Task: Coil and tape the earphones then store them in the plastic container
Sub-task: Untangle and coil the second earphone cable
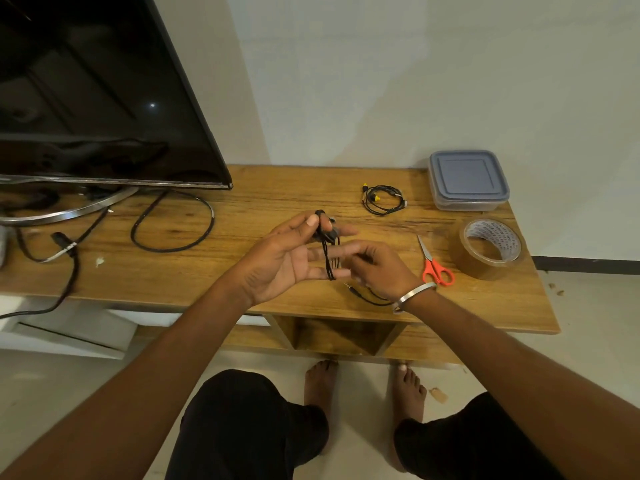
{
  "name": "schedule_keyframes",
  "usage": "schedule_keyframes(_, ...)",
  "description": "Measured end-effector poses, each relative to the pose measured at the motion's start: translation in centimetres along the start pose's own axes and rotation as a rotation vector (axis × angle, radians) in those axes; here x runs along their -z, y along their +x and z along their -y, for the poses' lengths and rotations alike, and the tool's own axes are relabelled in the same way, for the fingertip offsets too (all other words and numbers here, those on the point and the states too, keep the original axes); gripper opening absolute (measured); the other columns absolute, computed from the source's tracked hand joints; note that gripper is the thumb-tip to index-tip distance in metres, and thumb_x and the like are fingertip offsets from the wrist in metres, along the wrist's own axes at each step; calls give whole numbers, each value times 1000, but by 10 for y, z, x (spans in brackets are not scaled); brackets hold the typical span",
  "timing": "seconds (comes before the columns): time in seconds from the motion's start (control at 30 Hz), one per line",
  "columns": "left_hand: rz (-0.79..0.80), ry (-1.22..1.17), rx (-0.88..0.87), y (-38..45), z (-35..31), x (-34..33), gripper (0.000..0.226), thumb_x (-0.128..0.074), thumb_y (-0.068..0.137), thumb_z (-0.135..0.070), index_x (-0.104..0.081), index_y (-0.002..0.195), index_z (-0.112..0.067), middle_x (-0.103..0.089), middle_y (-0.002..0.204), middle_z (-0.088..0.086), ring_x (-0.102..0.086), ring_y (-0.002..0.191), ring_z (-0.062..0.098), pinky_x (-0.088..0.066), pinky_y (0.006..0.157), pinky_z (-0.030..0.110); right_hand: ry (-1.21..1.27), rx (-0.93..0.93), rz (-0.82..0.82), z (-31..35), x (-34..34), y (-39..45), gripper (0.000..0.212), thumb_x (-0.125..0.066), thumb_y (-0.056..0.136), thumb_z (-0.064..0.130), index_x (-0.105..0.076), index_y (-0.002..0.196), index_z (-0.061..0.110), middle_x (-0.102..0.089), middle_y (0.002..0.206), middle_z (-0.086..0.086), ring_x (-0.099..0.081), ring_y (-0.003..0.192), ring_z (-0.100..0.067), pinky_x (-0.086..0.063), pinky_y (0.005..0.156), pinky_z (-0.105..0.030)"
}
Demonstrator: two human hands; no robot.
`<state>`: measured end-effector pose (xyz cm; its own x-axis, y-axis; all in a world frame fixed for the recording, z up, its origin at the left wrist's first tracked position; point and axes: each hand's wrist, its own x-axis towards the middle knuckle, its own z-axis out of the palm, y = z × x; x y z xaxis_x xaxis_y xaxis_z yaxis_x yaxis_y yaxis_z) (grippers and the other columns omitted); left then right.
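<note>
Left hand point(282, 261), at frame centre, holds the black earphones point(329, 252): the thumb pins the upper end of the cord against the index finger, and the cord is looped across the extended fingers. The loops run with their long axis top to bottom in the frame. Right hand point(377, 268), just right of them, pinches the cord with curled fingers. The loose tail passes under this hand; its jack plug point(350, 286) lies on the wooden table point(259, 206), tip toward upper left. A metal bangle point(412, 295) sits on the right wrist. A second pair of earphones with yellow tips point(382, 199) lies coiled upper right of centre. Further right: lidded plastic container point(467, 178), brown tape roll point(490, 247), orange-handled scissors point(434, 263) with blades pointing up-left. A television point(97, 91) occupies the upper left.
</note>
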<state>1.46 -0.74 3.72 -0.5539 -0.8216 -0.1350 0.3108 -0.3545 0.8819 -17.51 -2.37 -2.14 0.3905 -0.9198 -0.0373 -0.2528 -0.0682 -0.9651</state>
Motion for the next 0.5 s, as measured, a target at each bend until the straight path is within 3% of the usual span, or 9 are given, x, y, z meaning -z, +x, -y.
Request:
schedule_keyframes(0.1, -61, 20, -49, 2, -1, -2, 20, -41, 98, -25, -57, 98, -12, -52, 140, 23, -52, 128, 41, -37, 102, 68, -58, -19, 86, -3, -7, -5, 21, -50, 97, 12, -65, 83, 18, -57, 53, 14, -45, 42, -1, -35, 47, -13)
schedule_keyframes(0.23, -153, 157, -80, 4, 3, 5, 20, -44, 100, -26, -58, 100, -12, -56, 139, 13, -53, 129, 31, -39, 106, 61, -67, -24, 183, 1, -10, -9, 18, -53, 96, 17, -71, 96, 14, -57, 59, 0, -44, 44, -1, -39, 51, -14)
schedule_keyframes(0.5, -250, 458, -57, 0, 10, 9, 24, -50, 94, -31, -66, 102, -15, -64, 130, 0, -56, 125, 19, -46, 102, 54, -37, -3, 280, 18, 5, -9, 18, -54, 95, 15, -72, 92, 13, -50, 52, 9, -40, 45, -8, -36, 49, -20)
